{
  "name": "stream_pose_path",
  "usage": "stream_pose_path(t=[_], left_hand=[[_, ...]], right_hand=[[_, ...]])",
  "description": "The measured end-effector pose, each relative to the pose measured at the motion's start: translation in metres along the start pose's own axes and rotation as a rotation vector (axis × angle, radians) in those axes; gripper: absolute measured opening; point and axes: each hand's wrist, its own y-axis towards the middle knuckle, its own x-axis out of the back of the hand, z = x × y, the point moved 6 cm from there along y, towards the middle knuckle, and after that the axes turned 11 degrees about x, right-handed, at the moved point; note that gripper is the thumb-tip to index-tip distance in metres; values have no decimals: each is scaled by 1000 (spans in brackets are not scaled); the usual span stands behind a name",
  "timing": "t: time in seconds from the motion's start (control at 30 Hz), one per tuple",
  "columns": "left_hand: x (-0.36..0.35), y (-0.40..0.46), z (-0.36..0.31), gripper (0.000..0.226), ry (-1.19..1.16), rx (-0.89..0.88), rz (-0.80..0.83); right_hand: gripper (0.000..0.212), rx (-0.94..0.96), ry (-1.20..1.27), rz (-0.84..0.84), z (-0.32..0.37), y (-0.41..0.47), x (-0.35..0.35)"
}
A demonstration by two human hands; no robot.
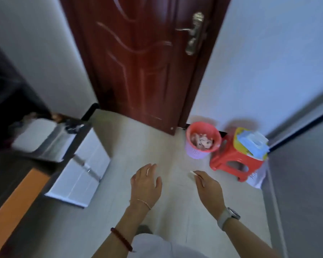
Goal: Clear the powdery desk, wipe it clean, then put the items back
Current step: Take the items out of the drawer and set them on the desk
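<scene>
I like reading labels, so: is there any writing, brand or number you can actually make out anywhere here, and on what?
None can be read.
White bag beside the red stool: dark marks, too blurred.
Stack of packets on the stool: print too blurred.
Watch: face unreadable.

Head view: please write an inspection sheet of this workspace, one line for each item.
Surface: pale tiled floor fills the middle; a dark desk edge shows at left, blurred, powder cannot be judged.
Job's things: grey-white items on the desk, too blurred to name.
Clutter: pink bin full of scraps; red stool stacked with papers, beside the bin.
Hands: left hand open and empty; right hand pinches a small white piece.
Cables: nothing seen.
Surroundings: closed dark red door ahead, white walls, white drawer unit at left.
</scene>
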Motion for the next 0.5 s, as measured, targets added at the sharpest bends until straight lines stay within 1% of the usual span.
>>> stream_pose_path(t=[0.1, 0.17, 0.33, 0.4, 0.5], left_hand=[[-32, 44, -55, 48, 67, -80, 101], [-52, 83, -89, 48, 108, -122, 136], [-106, 194, -187, 47, 169, -234, 211], [-126, 236, -223, 47, 186, -264, 236], [-152, 292, -262, 50, 231, -276, 261]], right_hand=[[15, -146, -21, -72, -61, 21, 28], [15, -212, -35, -125, -98, 41, 39], [13, -345, -62, -213, -185, 123, 56], [15, -386, -79, -210, -214, 163, 58], [20, -381, -87, -140, -252, 224, 51]])
